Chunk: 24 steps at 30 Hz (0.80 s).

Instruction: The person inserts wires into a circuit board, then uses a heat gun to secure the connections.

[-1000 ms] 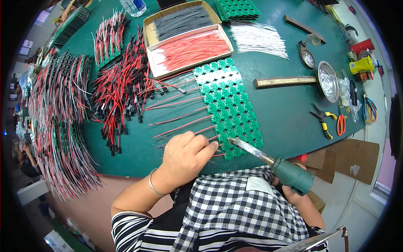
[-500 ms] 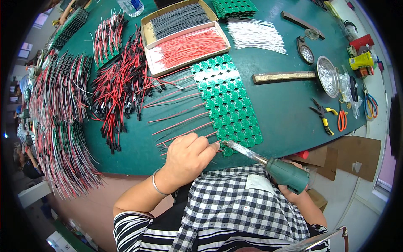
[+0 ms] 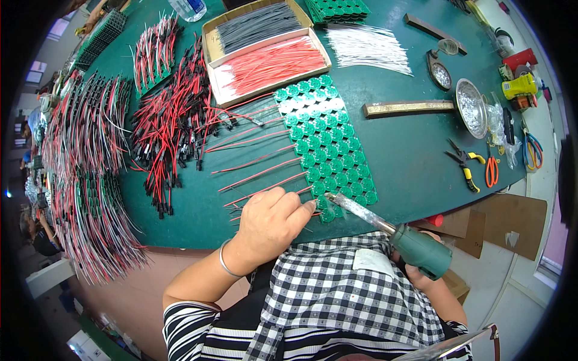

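A green panel of round circuit boards (image 3: 330,144) lies on the table in front of me, with thin red and black wires (image 3: 259,177) running out from its left edge. My left hand (image 3: 274,219) is closed at the panel's lower left edge, thumb and fingertip pinching a thin wire against a board; most of that wire is hidden under the hand. My right hand (image 3: 416,278) grips a soldering iron (image 3: 421,251) by its green handle, partly hidden behind it. The iron's tip points up and left, just above the lower boards, a little right of my left fingertips.
Trays of red wires (image 3: 274,66) and black wires (image 3: 259,27) stand behind the panel. White wires (image 3: 368,49) lie right of them. Bundles of wired boards (image 3: 90,180) fill the left. A metal dish (image 3: 471,108), a bar (image 3: 409,109), pliers (image 3: 465,165) and scissors (image 3: 492,171) lie right.
The soldering iron has drawn back right from the spot beside my left fingertips, its tip now off that board's edge. My left hand has barely moved.
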Each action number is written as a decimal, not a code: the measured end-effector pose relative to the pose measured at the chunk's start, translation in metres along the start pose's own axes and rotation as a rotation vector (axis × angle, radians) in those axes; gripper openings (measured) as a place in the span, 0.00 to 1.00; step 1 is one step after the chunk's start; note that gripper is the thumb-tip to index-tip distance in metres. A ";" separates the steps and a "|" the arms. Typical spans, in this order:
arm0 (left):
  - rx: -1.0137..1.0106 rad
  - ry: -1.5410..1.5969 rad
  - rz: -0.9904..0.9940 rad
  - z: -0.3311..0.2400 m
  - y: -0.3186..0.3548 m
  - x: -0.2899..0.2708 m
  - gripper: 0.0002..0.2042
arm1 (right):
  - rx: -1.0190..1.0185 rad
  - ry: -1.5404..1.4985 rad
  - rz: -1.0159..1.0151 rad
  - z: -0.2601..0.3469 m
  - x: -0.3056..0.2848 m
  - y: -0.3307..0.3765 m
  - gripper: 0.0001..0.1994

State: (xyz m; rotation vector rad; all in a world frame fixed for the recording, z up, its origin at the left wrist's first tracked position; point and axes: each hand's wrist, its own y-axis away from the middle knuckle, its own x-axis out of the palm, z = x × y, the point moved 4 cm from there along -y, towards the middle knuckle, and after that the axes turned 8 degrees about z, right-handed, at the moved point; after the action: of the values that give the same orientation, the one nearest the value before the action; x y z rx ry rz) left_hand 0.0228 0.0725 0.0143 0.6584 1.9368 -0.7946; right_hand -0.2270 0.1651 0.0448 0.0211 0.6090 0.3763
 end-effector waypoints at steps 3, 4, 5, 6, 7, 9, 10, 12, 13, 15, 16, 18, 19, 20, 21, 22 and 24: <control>-0.001 -0.006 0.008 -0.001 0.000 -0.001 0.08 | -0.095 0.113 0.009 -0.005 -0.001 0.006 0.10; -0.001 -0.009 0.013 -0.001 0.001 -0.001 0.09 | -0.081 0.078 0.056 -0.007 0.000 0.007 0.10; -0.001 -0.009 0.014 -0.001 0.001 0.000 0.09 | -0.081 0.077 0.056 -0.009 0.000 0.009 0.10; 0.000 -0.008 0.014 -0.001 0.001 0.000 0.09 | -0.055 0.051 0.060 -0.010 0.000 0.011 0.10; 0.000 -0.007 0.014 -0.001 0.001 0.000 0.09 | -0.028 0.024 0.065 -0.012 0.001 0.012 0.10; -0.003 0.006 0.010 -0.001 0.002 -0.001 0.09 | -0.067 0.044 0.035 -0.014 0.001 0.017 0.10; -0.006 0.020 0.005 -0.001 0.002 -0.001 0.09 | -0.106 0.066 0.004 -0.014 0.000 0.019 0.11; -0.007 0.014 -0.012 -0.004 0.003 -0.002 0.10 | -0.080 0.102 0.007 -0.022 0.001 0.029 0.11; -0.009 0.008 -0.031 -0.005 0.003 -0.003 0.11 | -0.055 0.140 0.011 -0.025 0.001 0.033 0.12; -0.004 0.006 -0.036 -0.011 0.004 -0.005 0.11 | -0.061 0.132 0.007 -0.026 0.000 0.036 0.12; 0.000 0.001 -0.044 -0.013 0.006 -0.005 0.11 | -0.071 0.125 0.002 -0.026 0.000 0.037 0.12; -0.008 -0.002 -0.039 -0.016 0.009 -0.002 0.11 | 0.062 -0.033 0.002 -0.023 0.003 0.039 0.14; -0.016 -0.004 -0.036 -0.017 0.011 0.000 0.11 | 0.194 -0.190 0.003 -0.025 0.006 0.041 0.18; -0.015 -0.005 -0.036 -0.017 0.012 0.001 0.11 | 0.194 -0.191 0.002 -0.027 0.007 0.041 0.18; -0.021 -0.005 -0.042 -0.018 0.013 0.002 0.11 | 0.145 -0.203 0.025 -0.026 0.009 0.041 0.18; -0.026 -0.004 -0.050 -0.018 0.013 0.003 0.10 | 0.095 -0.216 0.049 -0.025 0.010 0.041 0.17; -0.017 -0.004 -0.052 -0.019 0.013 0.006 0.09 | 0.096 -0.208 0.052 -0.023 0.011 0.041 0.17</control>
State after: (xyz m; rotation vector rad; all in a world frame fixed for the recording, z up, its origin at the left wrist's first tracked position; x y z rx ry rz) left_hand 0.0196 0.0960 0.0129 0.5975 1.9620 -0.8105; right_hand -0.2461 0.2048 0.0249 0.1663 0.4211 0.3899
